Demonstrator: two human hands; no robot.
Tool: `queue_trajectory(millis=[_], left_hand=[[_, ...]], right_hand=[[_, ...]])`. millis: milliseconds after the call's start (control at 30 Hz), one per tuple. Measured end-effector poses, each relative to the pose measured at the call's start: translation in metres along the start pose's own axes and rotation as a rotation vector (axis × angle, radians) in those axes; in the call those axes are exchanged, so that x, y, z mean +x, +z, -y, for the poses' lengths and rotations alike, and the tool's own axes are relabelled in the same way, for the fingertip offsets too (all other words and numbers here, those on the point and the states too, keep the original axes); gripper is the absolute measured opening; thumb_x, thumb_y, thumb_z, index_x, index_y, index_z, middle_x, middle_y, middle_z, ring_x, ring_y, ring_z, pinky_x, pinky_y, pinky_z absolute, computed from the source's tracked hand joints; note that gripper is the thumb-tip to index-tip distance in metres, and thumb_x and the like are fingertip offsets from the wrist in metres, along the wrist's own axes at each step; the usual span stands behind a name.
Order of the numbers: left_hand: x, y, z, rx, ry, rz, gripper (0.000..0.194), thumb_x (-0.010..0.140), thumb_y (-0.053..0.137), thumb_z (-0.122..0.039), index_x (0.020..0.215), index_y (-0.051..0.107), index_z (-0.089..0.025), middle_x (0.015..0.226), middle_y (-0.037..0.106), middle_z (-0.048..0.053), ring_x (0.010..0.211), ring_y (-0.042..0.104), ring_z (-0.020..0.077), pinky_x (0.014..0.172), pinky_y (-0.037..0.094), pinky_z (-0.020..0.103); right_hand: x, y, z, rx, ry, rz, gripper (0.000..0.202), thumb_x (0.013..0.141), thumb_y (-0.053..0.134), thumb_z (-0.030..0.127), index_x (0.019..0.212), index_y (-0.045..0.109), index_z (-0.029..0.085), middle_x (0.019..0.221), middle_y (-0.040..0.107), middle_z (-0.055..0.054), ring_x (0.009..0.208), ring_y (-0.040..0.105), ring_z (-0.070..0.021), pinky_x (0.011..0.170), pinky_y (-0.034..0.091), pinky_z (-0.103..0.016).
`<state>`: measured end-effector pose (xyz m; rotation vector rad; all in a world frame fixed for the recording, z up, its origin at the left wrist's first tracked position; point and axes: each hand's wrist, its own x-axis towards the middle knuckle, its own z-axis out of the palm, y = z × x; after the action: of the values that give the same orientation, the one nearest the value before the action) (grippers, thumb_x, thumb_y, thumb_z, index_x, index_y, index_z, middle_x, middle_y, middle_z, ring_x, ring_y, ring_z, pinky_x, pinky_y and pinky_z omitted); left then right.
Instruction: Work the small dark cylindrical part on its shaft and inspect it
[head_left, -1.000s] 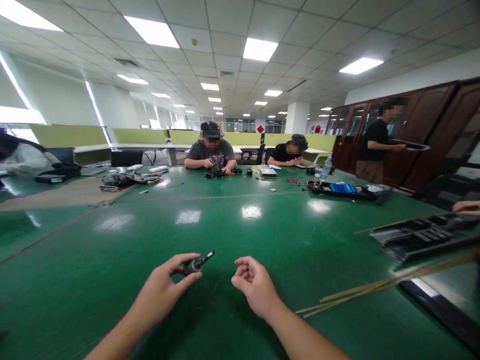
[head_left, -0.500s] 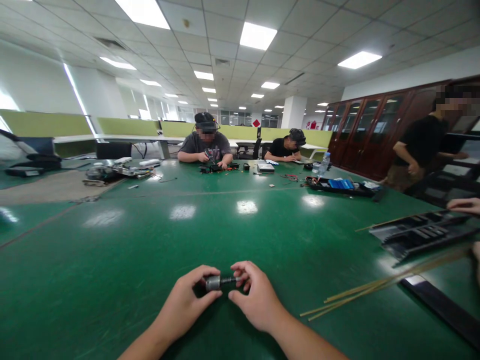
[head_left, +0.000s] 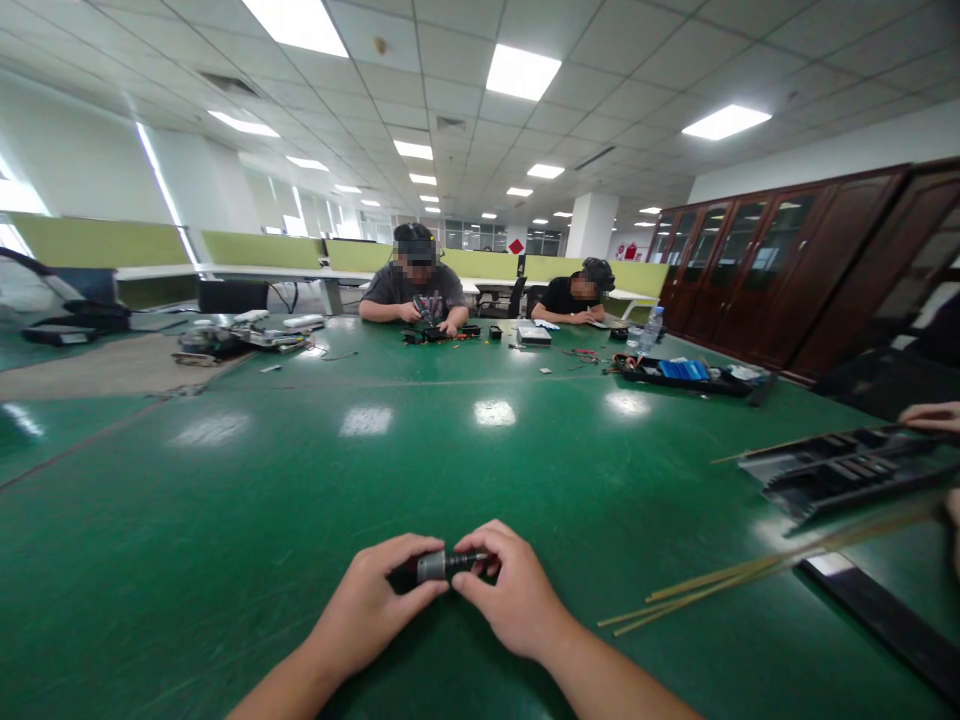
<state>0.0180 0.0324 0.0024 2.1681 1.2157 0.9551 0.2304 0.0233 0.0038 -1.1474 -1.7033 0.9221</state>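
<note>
A small metal cylinder [head_left: 431, 568] with a dark, narrower shaft [head_left: 459, 563] on its right side lies level just above the green table [head_left: 375, 480], near its front edge. My left hand [head_left: 367, 600] grips the cylinder between thumb and fingers. From the right, my right hand [head_left: 510, 590] closes its thumb and fingertips round the shaft. The shaft's far end is partly hidden by those fingers.
Thin yellowish rods [head_left: 705, 590], a black bar [head_left: 877, 610] and dark slotted panels [head_left: 840, 470] lie at the right, by another person's hand [head_left: 934, 415]. Two people sit across the table. A black tray [head_left: 675, 374] with blue items stands at the back right.
My right hand has closed in on the shaft, its thumb now against it. The person who stood at the far right is out of view.
</note>
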Motion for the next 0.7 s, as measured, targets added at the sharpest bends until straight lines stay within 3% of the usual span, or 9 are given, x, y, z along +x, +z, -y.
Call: queue_trajectory(millis=[700], left_hand=[[-0.0013,0.0004,0.0045,0.026,0.011,-0.001,0.030,0.082,0.073,-0.033,0.111,0.066,-0.033,0.108,0.071,-0.002,0.100,0.065,0.0190,0.093,0.049,0.030]], right_hand=[[-0.0007,-0.0008,0.0025,-0.075,-0.005,-0.013,0.014,0.076,0.069,0.016,0.089,0.069,0.022,0.088,0.060,0.000,0.078,0.058,-0.0137,0.067,0.043,-0.023]])
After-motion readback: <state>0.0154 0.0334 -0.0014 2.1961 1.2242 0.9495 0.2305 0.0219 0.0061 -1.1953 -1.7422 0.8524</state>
